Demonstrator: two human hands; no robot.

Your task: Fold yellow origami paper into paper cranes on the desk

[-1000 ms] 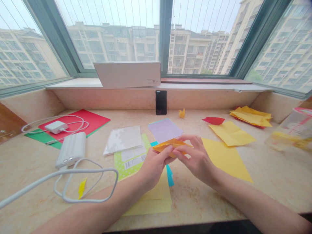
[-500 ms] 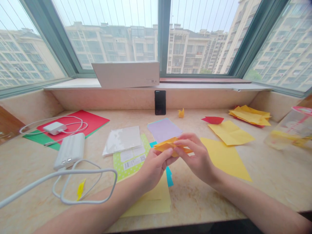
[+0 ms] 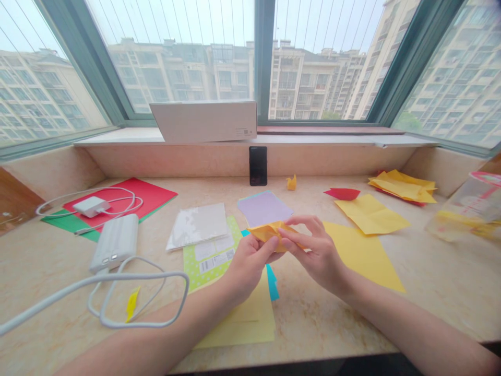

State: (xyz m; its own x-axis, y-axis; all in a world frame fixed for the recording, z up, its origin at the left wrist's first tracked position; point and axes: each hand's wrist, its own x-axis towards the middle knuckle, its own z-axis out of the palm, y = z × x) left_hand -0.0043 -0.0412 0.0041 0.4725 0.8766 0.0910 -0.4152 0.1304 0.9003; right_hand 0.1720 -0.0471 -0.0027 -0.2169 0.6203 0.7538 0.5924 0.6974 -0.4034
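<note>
A folded piece of orange-yellow paper (image 3: 263, 231) is held up between both hands above the counter. My left hand (image 3: 254, 261) pinches its near side with the thumb on top. My right hand (image 3: 313, 245) grips the right end, thumb and fingers closed on the folds. Fingers cover much of the paper, so its full shape is hidden. Beneath and behind the hands lie a lilac sheet (image 3: 264, 209), a blue piece of paper (image 3: 272, 284) and pale yellow sheets (image 3: 238, 331). Right of my right hand is a flat yellow sheet (image 3: 368, 261).
A white power bank (image 3: 115, 243) with a looping cable (image 3: 148, 274) sits left, near my left forearm. Red paper (image 3: 144, 198) lies behind it. A phone (image 3: 258, 166) leans at the back beside a small folded yellow figure (image 3: 291, 182). A clear plastic cup (image 3: 462, 209) lies far right.
The orange-yellow paper's upper fold has shifted slightly, and my right fingers have moved a little over it. Both hands keep hold of it. The whole view has shifted slightly.
</note>
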